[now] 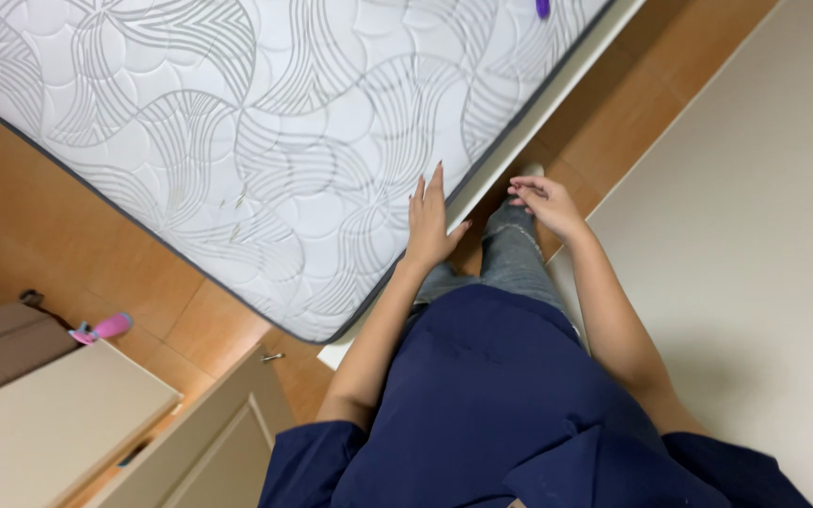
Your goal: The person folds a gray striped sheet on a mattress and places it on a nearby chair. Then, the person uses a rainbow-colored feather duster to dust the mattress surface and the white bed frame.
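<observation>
- While the person stands at the corner of a bare bed, the head view shows the left hand laid flat on the quilted white mattress near its dark-piped edge, fingers straight and lightly spread, gripping nothing.
- The right hand hovers apart from the mattress, above a jeans-clad knee, its fingers loosely curled and holding nothing visible.
- The mattress lies skewed on its pale bed frame, one corner jutting over the tiled floor.
- Judged from here, a flat palm offers little purchase; a push could slide the mattress further off the frame, or the hand could slip off the edge.
- A pink object lies on the floor near pale cabinets, a likely trip hazard.
</observation>
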